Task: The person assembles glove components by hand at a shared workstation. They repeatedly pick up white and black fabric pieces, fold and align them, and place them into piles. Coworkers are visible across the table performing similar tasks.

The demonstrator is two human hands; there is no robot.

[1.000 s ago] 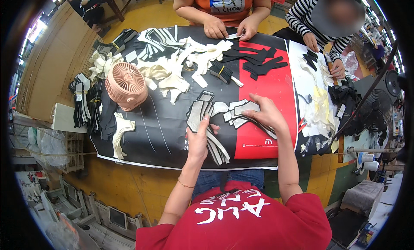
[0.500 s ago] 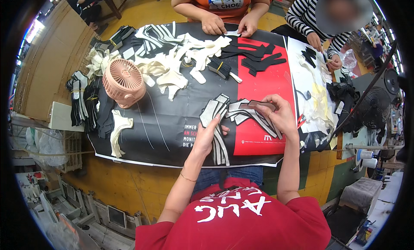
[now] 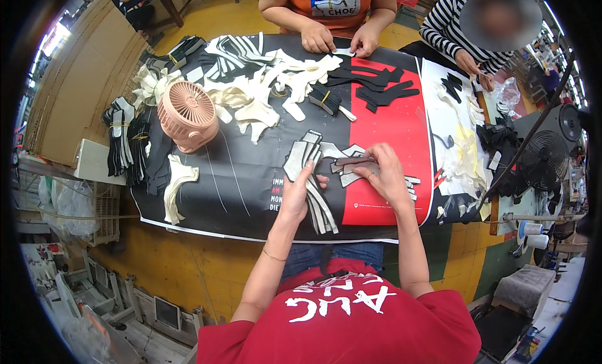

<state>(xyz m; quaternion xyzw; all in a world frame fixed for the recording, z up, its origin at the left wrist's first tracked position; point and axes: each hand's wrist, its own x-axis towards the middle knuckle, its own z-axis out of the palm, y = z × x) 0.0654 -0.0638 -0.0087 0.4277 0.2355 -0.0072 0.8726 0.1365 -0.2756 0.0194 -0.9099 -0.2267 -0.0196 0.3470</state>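
A fanned stack of grey-white cut fabric pieces with black edges (image 3: 302,158) is gripped by my left hand (image 3: 296,194), thumb on top. Its long tails hang toward the table's near edge. To the right, my right hand (image 3: 387,176) pinches a thin, dark brown flat piece (image 3: 352,160) between thumb and fingers. Below that piece lies a second pile of similar grey-white pieces (image 3: 348,177) on the red part of the table cover, partly hidden by my right hand. The brown piece's left end is close to the stack in my left hand.
A pink fan (image 3: 188,116) stands left on the black table cover (image 3: 251,176). Cream fabric pieces (image 3: 257,116), banded black bundles (image 3: 326,100) and loose black pieces (image 3: 385,94) lie farther back. Across the table, a person in orange handles a small piece; another in stripes sits far right.
My right hand has moved left with the brown piece, closer to the stack in my left hand. The whole view has shifted slightly.
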